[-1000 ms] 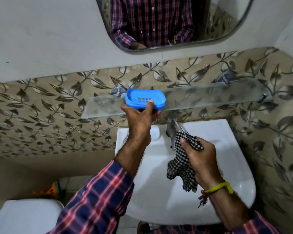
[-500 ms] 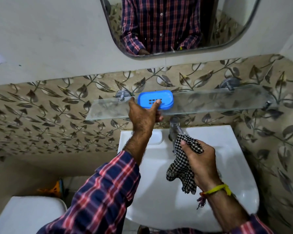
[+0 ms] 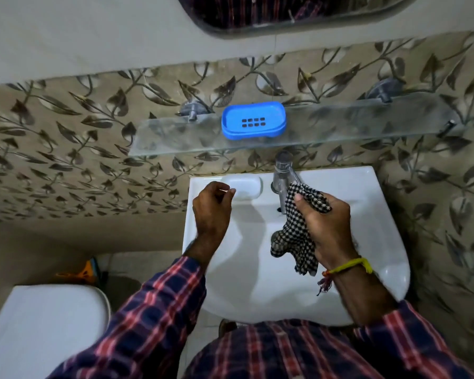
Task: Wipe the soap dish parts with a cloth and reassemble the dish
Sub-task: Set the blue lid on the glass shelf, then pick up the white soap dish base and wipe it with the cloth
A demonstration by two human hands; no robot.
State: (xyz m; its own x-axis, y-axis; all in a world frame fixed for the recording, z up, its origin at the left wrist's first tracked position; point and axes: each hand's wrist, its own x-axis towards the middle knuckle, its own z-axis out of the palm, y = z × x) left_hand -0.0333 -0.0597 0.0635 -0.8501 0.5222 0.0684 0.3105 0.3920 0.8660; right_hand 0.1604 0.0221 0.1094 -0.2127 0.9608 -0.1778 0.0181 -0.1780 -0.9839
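The blue oval plastic soap dish [image 3: 254,120], with its slotted drain tray seated in the base, is seen assembled and resting flat on the frosted glass wall shelf [image 3: 340,124], at 12 o'clock from the hands and well apart from both. No hand is in contact with it.

The left hand [image 3: 211,209] is held over the 10 o'clock corner of the white ceramic washbasin [image 3: 378,242], near the moulded soap recess [image 3: 244,187]; its fingers are loosely curled and nothing is gripped in them.

The black-and-white checked cloth [image 3: 296,236] is gripped in the right hand [image 3: 326,228], thumb pressed over the upper fold, with the loose end hanging down into the basin bowl. The cloth's top edge lies just beside the chrome tap [image 3: 281,173]; whether it is touching cannot be told.

A yellow thread band [image 3: 350,265] is worn on the right wrist. Red-and-navy plaid sleeves [image 3: 153,310] are noted on both arms. A white toilet lid [image 3: 39,329] is seen at 8 o'clock, and a mirror edge [image 3: 285,26] at 12 o'clock
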